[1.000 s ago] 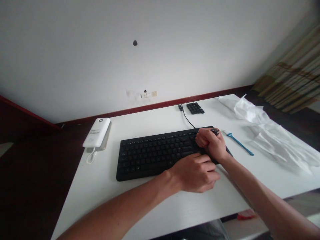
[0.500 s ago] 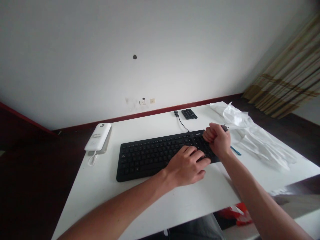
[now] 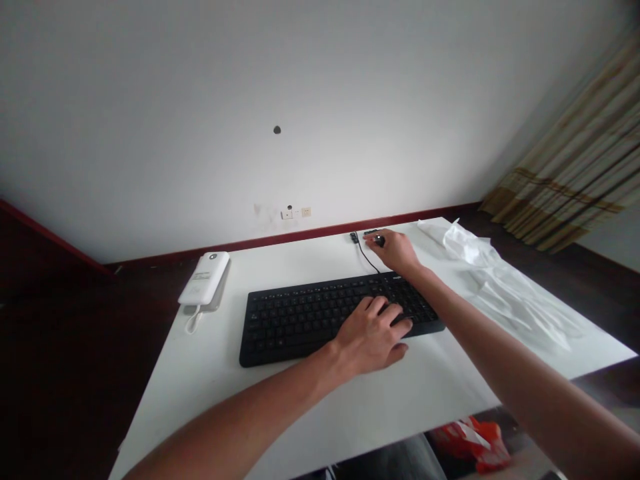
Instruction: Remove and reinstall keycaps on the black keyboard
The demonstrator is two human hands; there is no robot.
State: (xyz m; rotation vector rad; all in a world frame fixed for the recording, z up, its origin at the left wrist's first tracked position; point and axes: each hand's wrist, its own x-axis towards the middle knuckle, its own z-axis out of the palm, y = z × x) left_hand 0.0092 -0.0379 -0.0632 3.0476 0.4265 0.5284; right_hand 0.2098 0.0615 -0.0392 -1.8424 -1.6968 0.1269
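Observation:
A black keyboard (image 3: pixel 295 320) lies across the white table. My left hand (image 3: pixel 373 333) rests on its right half, fingers bent and apart, with the thumb at the front edge; it holds nothing that I can see. Past the keyboard's far edge, my right hand (image 3: pixel 395 250) is pinched on a small dark piece (image 3: pixel 380 240) with a bright spot, too small to name surely. This hand covers most of a block of loose black keycaps (image 3: pixel 370 233). Beside it, the black cable (image 3: pixel 369 259) runs from the keyboard to its plug (image 3: pixel 355 237).
A white power bank (image 3: pixel 205 280) with a short white cable (image 3: pixel 194 321) lies at the table's left on a flat grey thing. Crumpled white plastic wrapping (image 3: pixel 500 280) covers the right side. A red bag (image 3: pixel 473 443) shows below the front edge. Behind stands the wall (image 3: pixel 200 133).
My right hand has moved from the keyboard's right end, away and left to the loose keycaps. My left hand stays on the keyboard. My right forearm now hides the thin teal stick.

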